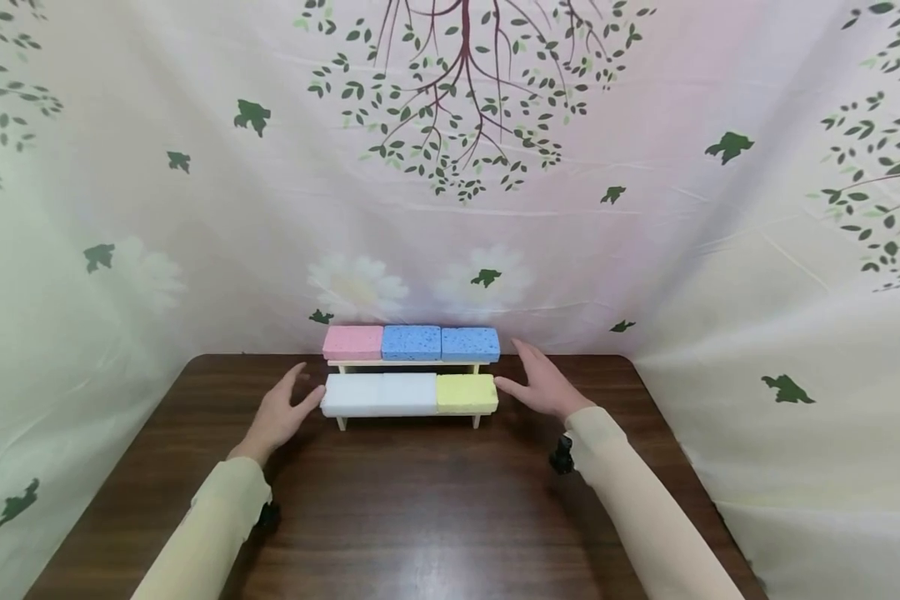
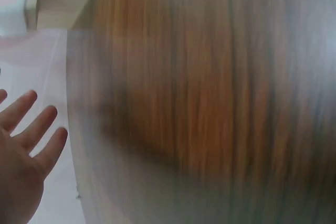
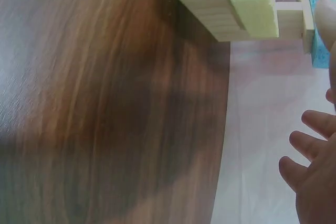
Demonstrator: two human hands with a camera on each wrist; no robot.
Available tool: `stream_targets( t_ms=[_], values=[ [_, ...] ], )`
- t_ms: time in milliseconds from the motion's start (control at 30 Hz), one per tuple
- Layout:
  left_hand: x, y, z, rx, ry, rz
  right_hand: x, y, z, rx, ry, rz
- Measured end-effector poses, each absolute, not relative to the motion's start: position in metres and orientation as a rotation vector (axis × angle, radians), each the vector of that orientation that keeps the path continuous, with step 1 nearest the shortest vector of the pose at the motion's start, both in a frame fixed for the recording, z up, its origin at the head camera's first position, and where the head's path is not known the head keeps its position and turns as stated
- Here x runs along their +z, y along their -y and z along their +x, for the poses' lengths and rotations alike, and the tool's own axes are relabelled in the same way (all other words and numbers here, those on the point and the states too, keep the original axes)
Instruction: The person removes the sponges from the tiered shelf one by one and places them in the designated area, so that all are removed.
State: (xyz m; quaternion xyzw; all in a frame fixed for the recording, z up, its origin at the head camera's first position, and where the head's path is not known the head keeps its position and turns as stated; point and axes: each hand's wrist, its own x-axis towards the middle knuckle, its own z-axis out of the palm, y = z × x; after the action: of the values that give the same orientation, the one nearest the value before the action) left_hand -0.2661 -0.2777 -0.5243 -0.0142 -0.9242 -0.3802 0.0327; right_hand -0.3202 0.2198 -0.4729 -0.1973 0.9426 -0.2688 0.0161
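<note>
A small two-tier wooden rack (image 1: 408, 364) stands at the table's back. Its upper tier bears a pink sponge (image 1: 353, 342) and two blue sponges (image 1: 412, 342). Two white sponge-like blocks (image 1: 380, 394) and a yellow sponge (image 1: 467, 394) line the lower tier. At the rack's left end is my left hand (image 1: 276, 415), its thumb tip right by the white block; whether they touch I cannot tell. My right hand (image 1: 543, 383) is at the opposite end, thumb beside the yellow sponge. Both hands have spread fingers and hold nothing, as the left wrist and right wrist views also show.
The dark wooden table (image 1: 427, 492) extends in front of the rack. Behind it and at both sides hangs a pale cloth (image 1: 217, 225) printed with leaves, birds and flowers. Dark wrist devices (image 1: 562, 456) sit under the sleeves.
</note>
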Motion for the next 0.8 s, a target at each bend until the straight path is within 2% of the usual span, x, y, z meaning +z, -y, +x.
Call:
stream_targets(
  t_ms=[400, 800],
  values=[
    [-0.547, 0.255, -0.269, -1.681, 2.705, -0.158, -0.456, -0.203, -0.327, -0.856, -2.932, -0.649],
    [-0.559, 0.251, -0.266, -1.734, 2.652, -0.104, -0.453, -0.191, -0.337, -0.922, -2.906, -0.611]
  ],
)
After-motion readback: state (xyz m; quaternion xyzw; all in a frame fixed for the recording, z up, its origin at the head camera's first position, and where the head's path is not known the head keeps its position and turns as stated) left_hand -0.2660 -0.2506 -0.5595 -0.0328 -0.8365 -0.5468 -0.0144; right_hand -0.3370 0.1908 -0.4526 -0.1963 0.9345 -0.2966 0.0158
